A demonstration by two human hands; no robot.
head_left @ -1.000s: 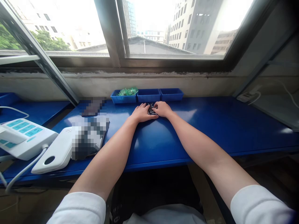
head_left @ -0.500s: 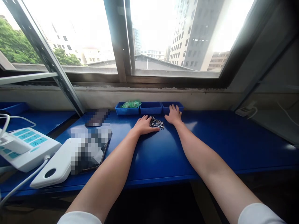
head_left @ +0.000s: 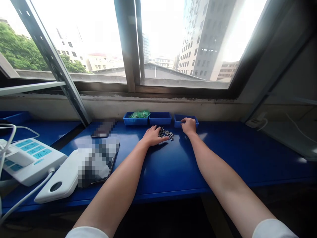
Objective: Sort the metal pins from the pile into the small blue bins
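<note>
A loose pile of small dark and silvery metal screws (head_left: 166,134) lies on the blue tabletop. My left hand (head_left: 153,136) rests at the left side of the pile, its fingers stretched out and the thumb spread along the near edge. At the right blue bin (head_left: 177,123), my right hand (head_left: 190,127) has its fingers closed over the front rim, and the fingertips are partly hidden. A narrow gap separates this bin from the middle blue bin (head_left: 160,122). Green crumpled plastic (head_left: 140,114) fills the left blue bin (head_left: 136,122).
On the left are a white power strip (head_left: 34,157) with cables, a white power bank (head_left: 58,178) and a blurred-out flat item (head_left: 104,128). A metal shelf post (head_left: 71,89) rises there. The wall (head_left: 210,112) and window stand behind the bins.
My right hand first left the screw pile for the right bin, then closed on its rim. That bin has shifted slightly right, away from the middle one. My left hand stays by the screws.
</note>
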